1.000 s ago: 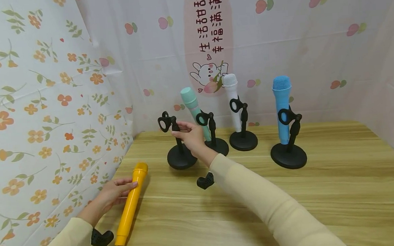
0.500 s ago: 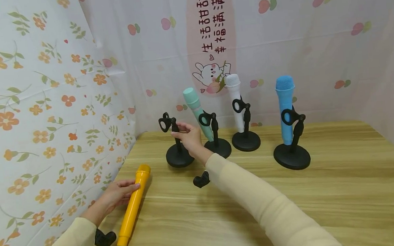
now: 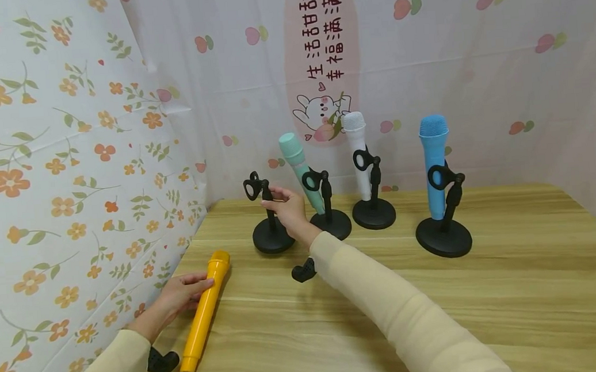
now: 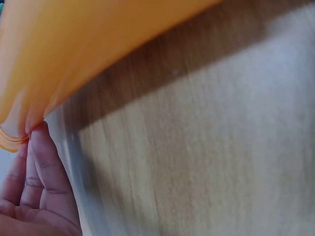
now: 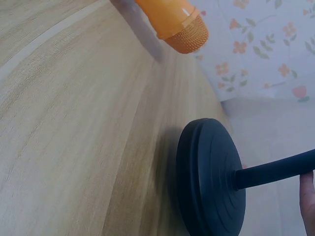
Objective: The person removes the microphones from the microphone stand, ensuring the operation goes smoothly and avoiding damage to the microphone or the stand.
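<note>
My left hand (image 3: 178, 295) pinches an orange microphone (image 3: 202, 319) near its head, thumb on the near side. In the left wrist view the microphone (image 4: 98, 44) fills the upper left and casts a shadow on the wood, with fingertips against its side. My right hand (image 3: 290, 210) holds the upright of a black desktop microphone stand (image 3: 272, 238), whose ring clip (image 3: 252, 187) has no microphone in it. The right wrist view shows this stand's round base (image 5: 211, 177) and its pole, a finger against the pole, and the orange microphone's mesh head (image 5: 188, 34) beyond.
Right of that stand, similar black stands bear a mint green microphone (image 3: 294, 151), a white microphone (image 3: 354, 124) and a blue microphone (image 3: 434, 142). All stand on the wooden table (image 3: 518, 286). A floral cloth (image 3: 68, 167) borders the left side, and a printed curtain (image 3: 451, 71) hangs behind.
The stand in my right hand has shifted slightly left, away from the mint green microphone's stand. My left hand keeps its pinch on the orange microphone. The head view has turned slightly left.
</note>
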The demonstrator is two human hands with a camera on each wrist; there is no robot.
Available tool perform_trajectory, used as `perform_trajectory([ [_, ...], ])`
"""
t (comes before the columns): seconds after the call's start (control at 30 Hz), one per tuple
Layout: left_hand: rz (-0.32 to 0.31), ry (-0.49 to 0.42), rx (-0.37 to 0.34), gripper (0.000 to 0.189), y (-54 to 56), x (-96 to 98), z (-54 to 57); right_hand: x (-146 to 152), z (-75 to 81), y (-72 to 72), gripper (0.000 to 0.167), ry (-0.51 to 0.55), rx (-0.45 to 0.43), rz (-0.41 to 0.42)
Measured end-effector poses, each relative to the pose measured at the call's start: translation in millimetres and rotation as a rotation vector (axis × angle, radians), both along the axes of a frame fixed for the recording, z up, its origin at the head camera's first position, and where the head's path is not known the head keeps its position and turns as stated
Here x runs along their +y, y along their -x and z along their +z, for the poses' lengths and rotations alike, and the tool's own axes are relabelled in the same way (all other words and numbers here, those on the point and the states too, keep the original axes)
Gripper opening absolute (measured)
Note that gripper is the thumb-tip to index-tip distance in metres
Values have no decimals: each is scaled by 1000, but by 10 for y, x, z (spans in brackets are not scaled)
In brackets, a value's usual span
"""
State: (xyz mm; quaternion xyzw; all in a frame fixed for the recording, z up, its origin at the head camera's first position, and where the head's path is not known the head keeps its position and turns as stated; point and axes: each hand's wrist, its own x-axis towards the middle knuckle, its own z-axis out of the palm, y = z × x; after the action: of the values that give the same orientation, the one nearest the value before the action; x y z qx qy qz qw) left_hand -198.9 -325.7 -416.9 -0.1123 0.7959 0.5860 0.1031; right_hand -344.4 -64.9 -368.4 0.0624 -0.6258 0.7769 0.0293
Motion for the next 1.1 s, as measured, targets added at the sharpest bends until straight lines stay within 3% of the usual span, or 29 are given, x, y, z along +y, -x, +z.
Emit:
perform_trajectory([
  [0.27,28,31,27,52,-3,1,-19,-15,-16,14,38,11,-13,-8],
  [1.1,20,126,45,50,-1,21,-59,-51,-90,69,35,10,-24,-55],
])
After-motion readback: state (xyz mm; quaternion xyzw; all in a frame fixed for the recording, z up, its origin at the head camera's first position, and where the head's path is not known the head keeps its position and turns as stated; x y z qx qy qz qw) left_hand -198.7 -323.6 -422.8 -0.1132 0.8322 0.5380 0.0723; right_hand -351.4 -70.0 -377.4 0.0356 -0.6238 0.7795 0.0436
